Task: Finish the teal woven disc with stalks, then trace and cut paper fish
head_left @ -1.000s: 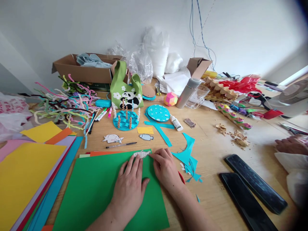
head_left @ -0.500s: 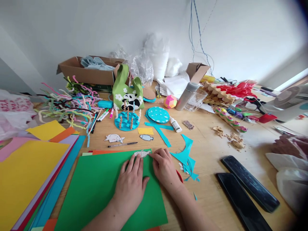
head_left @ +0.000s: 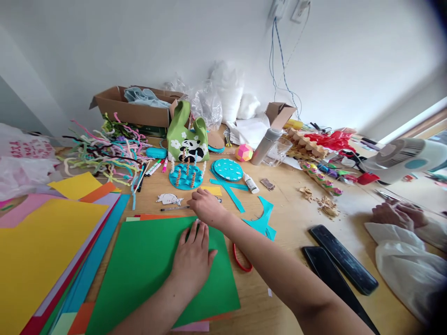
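My left hand [head_left: 193,253] lies flat with its fingers stretched over a sheet of green paper [head_left: 146,260]. Its fingertips rest on a small white paper cutout [head_left: 198,221], mostly covered now. Crossing over the paper's far edge, my right hand [head_left: 207,208] has its fingers closed at the right end of a pen [head_left: 172,209] lying on the table. Just beyond the pen is a pig-shaped paper cutout [head_left: 169,199]. A yellow paper piece [head_left: 213,190] sits behind my right hand, which hides most of the fish cutout there. A red scissors handle [head_left: 248,268] shows beside the green sheet.
Coloured paper [head_left: 52,246] is stacked at left. Blue scraps [head_left: 262,218], a glue bottle [head_left: 251,183] and a candle-topped blue disc [head_left: 185,176] lie ahead. At right are two phones [head_left: 344,258], a fan [head_left: 412,158] and another person's hands [head_left: 396,214].
My right hand has left the fish cutout on the green paper and moved forward and left to the pen. My left hand stays on the sheet. The view has shifted slightly.
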Tool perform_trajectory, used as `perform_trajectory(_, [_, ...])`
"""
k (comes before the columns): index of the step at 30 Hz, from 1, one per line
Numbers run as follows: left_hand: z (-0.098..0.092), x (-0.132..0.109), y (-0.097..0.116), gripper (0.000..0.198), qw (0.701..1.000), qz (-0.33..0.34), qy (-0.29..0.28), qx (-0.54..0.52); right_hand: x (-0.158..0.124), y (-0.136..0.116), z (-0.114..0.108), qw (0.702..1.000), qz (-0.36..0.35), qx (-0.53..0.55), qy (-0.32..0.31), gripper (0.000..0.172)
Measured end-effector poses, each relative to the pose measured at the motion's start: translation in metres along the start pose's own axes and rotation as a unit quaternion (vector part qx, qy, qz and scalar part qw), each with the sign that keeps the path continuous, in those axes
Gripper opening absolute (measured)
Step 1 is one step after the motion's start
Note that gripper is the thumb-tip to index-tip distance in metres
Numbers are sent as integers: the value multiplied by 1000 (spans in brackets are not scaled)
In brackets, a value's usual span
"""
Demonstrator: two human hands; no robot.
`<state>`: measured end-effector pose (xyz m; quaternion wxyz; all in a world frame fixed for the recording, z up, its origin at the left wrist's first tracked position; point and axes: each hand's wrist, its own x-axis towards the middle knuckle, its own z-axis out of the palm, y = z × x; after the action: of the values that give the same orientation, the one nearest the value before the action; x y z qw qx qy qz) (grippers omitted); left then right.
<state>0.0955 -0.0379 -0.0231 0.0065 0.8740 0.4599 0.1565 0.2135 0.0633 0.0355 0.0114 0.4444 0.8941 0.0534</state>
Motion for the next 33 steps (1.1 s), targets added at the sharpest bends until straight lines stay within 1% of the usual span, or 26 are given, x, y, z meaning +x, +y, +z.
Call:
perform_trajectory(3, [0,0,0,50,1000,0,-12,-3,20,-3,4,998,-36,-28,-34,18])
perform_trajectory(6, [-2,1,0,51,1000,-3,-20,-2,23,-5,-3,998,-58,-20,-21,20])
perform_trajectory(7, [-2,1,1,51,1000,-3,-20,-1,19,-3,-7,999,-43,-9,-6,19])
perform_trajectory(8, [-3,1,1,51,1000,-2,-17,0,11,0,-13,1000,-9,6,16,18])
perform_trajectory(9, [-4,1,1,51,1000,0,-14,1,0,4,-18,998,46,25,44,17])
perform_trajectory(10, [-5,1,1,51,1000,3,-11,2,-15,8,-22,988,124,45,82,17])
perform_trajectory(11, [-6,2,1,51,1000,6,-9,2,-33,12,-26,970,202,63,123,18])
perform_trajectory(12, [-7,2,1,51,1000,8,-9,2,-54,14,-28,952,255,76,153,19])
perform_trajectory(13, [-8,2,1,51,1000,10,-9,1,-76,14,-28,938,283,83,180,17])
perform_trajectory(14, [-8,2,1,51,1000,11,-10,1,-99,12,-26,932,288,89,202,14])
perform_trajectory(15, [-9,2,1,51,1000,12,-10,1,-121,8,-23,935,277,102,199,13])
perform_trajectory(17, [-9,2,1,50,1000,10,-8,2,-157,-5,-13,946,264,102,159,9])
perform_trajectory(18, [-9,2,1,50,1000,9,-6,3,-170,-12,-7,952,257,88,141,9])
perform_trajectory(20, [-9,1,1,49,1000,9,-4,5,-184,-27,5,955,266,62,117,6])
perform_trajectory(22, [-9,1,1,48,1000,10,-3,7,-185,-37,15,951,286,51,104,3])
perform_trajectory(24, [-9,2,2,49,1000,12,-5,10,-180,-38,20,947,304,51,93,5])
perform_trajectory(26, [-10,2,2,49,1000,12,-8,13,-173,-32,22,944,314,56,81,8])
perform_trajectory(28, [-10,2,2,48,1000,11,-9,13,-167,-22,21,941,322,65,83,10])
perform_trajectory(30, [-10,3,2,47,1000,7,-4,9,-160,-11,18,933,328,97,115,13])
perform_trajectory(31, [-9,3,2,47,1000,7,-1,6,-156,-6,16,922,336,126,146,14])
perform_trajectory(32, [-9,3,2,47,1000,8,1,4,-151,-2,14,906,344,170,181,15])
perform_trajectory(33, [-9,2,2,48,1000,9,3,1,-144,1,12,883,351,230,211,17])
